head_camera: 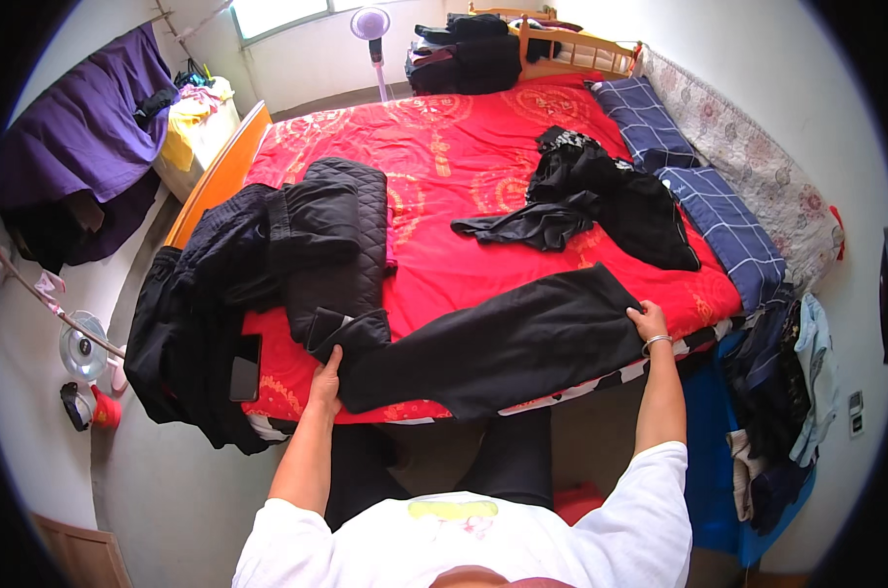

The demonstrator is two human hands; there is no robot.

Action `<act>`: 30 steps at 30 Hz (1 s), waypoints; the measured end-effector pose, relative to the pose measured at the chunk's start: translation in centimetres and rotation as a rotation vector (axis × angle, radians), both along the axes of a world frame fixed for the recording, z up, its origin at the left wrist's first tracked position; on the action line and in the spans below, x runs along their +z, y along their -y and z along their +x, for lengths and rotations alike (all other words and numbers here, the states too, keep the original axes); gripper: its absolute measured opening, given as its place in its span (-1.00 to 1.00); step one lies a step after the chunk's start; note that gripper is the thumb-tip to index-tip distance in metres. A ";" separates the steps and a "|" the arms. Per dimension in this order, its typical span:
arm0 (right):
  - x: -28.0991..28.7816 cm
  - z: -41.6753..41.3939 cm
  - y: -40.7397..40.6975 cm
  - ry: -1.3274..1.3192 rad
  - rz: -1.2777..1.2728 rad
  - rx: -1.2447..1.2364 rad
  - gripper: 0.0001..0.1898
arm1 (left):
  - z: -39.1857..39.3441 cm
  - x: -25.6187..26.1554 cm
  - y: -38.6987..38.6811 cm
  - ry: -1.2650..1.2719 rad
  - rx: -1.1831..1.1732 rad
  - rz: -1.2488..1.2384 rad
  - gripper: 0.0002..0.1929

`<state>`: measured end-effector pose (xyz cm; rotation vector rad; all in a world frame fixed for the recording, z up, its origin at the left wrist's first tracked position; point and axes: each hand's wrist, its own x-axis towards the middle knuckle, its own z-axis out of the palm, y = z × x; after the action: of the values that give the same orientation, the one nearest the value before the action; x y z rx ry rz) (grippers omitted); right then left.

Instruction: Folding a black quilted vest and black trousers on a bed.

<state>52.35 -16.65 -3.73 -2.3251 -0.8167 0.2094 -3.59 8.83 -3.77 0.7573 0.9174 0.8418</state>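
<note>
A pair of black trousers (488, 345) lies stretched lengthwise along the near edge of a bed with a red patterned cover (429, 294). At its left end my left hand (328, 378) grips the cloth, with the thumb on top. My right hand (648, 322), with a bracelet at the wrist, pinches the corner of the right end. The fingers under the cloth are hidden on both sides. Close to my left hand lie folded dark clothes (319, 220), among them a quilted black piece (367, 213). Beyond the trousers rests a crumpled heap of black clothing (598, 191).
A smartphone (245, 367) lies near the bed's left front corner, beside black garments (187, 353) draped over the edge. Two blue checked pillows (723, 228) line the right side. Clothes hang over a blue container (709, 470) at right. A purple fan (370, 26) stands behind the bed.
</note>
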 end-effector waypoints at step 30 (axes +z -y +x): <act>7.8 -35.8 -9.9 -1.053 0.682 0.664 -0.40 | 5.7 8.2 9.3 0.110 -0.401 0.326 -0.43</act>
<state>16.53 -6.73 4.05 -0.9920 -0.8484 1.1166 2.16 -0.49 4.46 1.1231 0.5072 0.6734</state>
